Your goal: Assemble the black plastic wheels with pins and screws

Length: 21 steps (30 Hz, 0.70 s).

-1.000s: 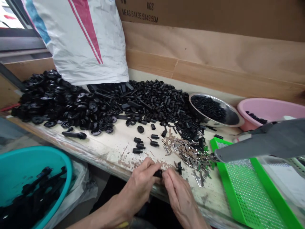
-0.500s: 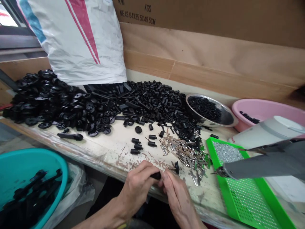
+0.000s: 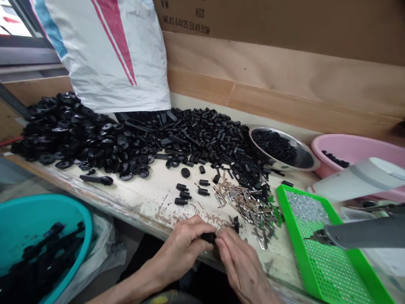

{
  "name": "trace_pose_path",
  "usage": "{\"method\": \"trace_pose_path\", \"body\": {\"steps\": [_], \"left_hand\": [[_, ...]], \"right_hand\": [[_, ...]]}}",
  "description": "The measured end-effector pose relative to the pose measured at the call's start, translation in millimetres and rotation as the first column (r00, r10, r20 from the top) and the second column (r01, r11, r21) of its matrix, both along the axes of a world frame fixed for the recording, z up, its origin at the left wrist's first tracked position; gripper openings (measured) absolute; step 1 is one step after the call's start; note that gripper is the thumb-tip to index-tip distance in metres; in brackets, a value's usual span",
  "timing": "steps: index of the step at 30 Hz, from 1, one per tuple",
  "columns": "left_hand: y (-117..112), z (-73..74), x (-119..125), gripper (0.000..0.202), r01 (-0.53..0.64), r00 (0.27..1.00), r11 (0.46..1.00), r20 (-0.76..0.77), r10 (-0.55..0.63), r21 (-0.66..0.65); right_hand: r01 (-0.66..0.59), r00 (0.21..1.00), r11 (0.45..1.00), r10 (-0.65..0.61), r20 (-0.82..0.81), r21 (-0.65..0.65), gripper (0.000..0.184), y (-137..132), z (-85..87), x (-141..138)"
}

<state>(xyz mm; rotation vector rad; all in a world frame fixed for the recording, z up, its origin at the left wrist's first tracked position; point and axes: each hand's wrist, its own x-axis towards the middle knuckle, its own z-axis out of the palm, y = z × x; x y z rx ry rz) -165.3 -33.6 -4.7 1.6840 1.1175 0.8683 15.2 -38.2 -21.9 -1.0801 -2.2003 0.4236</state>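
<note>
My left hand grips a small black plastic cylinder between thumb and fingers at the table's front edge. Pressed against the other end of that cylinder are the closed fingers of my right hand; whatever small part they pinch is hidden. Just behind my right hand stands a small dark fitting. Several black cylinders with a narrow tip lie on the bench beyond my hands. To their right spreads a heap of thin metal pieces.
Black round caps and short tubes are piled along the back. A steel bowl, a pink basin and a green tray of small silvery pieces stand right. A grey power screwdriver reaches over the tray. A teal basin sits lower left.
The grey screwdriver has shifted right and slightly down over the green tray. My hands stay together at the cylinder, more of which now shows. The whole view has shifted slightly.
</note>
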Motion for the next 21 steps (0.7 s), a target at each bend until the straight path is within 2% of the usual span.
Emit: {"method": "trace_pose_path", "body": {"steps": [2, 4, 6, 9, 13, 15, 16, 19, 21], "left_hand": [[-1.0, -2.2, 1.5, 0.037, -0.039, 0.999, 0.999, -0.005, 0.039, 0.032], [-2.7, -8.9, 5.1, 0.034, -0.095, 0.995, 0.988, -0.009, 0.097, 0.119], [-4.2, -17.4, 8.1, 0.033, -0.129, 0.990, 0.960, -0.016, 0.137, 0.247], [-5.5, -28.0, 8.6, 0.035, -0.112, 0.987, 0.890, -0.054, 0.151, 0.441], [-6.7, -34.1, 6.2, 0.030, -0.083, 0.982, 0.813, -0.091, 0.164, 0.577], [-7.6, -32.4, 5.7, 0.027, -0.079, 0.981, 0.812, -0.098, 0.165, 0.578], [-8.1, -29.9, 5.3, 0.026, -0.063, 0.983, 0.833, -0.108, 0.146, 0.550], [-8.7, -17.0, 1.5, 0.024, 0.015, 0.991, 0.939, -0.131, 0.032, 0.344], [-7.5, -6.8, -3.7, 0.024, 0.061, 0.990, 0.979, -0.134, -0.035, 0.193]], "right_hand": [[-0.005, 1.000, 0.999, 0.006, -0.009, 0.037, 0.022, -1.6, -6.6, 1.3], [0.038, 0.999, 0.999, -0.037, -0.040, 0.020, 0.024, -4.3, -13.4, 0.3], [0.088, 0.993, 0.994, -0.093, -0.070, -0.073, 0.031, -7.2, -17.4, -2.9], [0.100, 0.991, 0.957, -0.121, -0.058, -0.274, 0.042, -10.0, -15.0, -8.5], [0.101, 0.988, 0.919, -0.137, -0.069, -0.381, 0.044, -9.0, -4.9, -10.9], [0.115, 0.985, 0.909, -0.156, -0.071, -0.401, 0.046, -7.0, -2.2, -9.7], [0.112, 0.986, 0.910, -0.151, -0.067, -0.399, 0.046, -5.9, -1.7, -9.0], [0.074, 0.994, 0.938, -0.098, -0.055, -0.338, 0.043, -3.2, -1.5, -7.3], [0.048, 0.997, 0.961, -0.062, -0.044, -0.273, 0.038, -2.1, -0.6, -7.4]]}}
